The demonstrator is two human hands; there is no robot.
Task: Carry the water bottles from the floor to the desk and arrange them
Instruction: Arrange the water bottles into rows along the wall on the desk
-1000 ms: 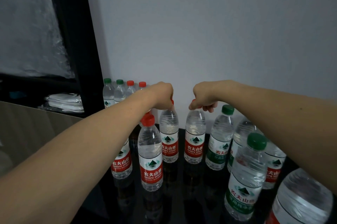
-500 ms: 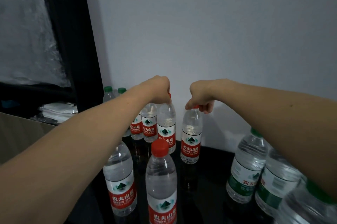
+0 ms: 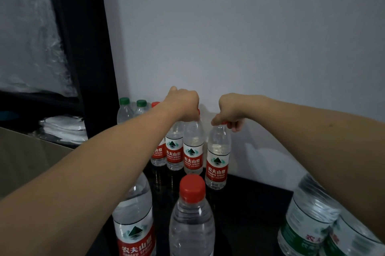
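My left hand (image 3: 184, 106) grips the red cap of a clear red-labelled water bottle (image 3: 192, 151) at the back of the black desk (image 3: 250, 193), close to the wall. My right hand (image 3: 229, 110) pinches the cap of a second red-labelled bottle (image 3: 217, 158) just to its right. Both bottles stand upright, their bases at the desk surface. To their left runs a row of bottles along the wall: red-labelled ones (image 3: 174, 147) and two green-capped ones (image 3: 133, 108).
A red-capped bottle (image 3: 191, 214) and another red-labelled bottle (image 3: 133, 220) stand near me at the front. Green-labelled bottles (image 3: 308, 220) crowd the front right. The grey wall (image 3: 250, 47) is right behind the row. Folded white cloth (image 3: 62, 128) lies on a shelf at left.
Both hands have carried their bottles forward and left toward the wall, beside the back row. The front bottles now appear nearer and larger.
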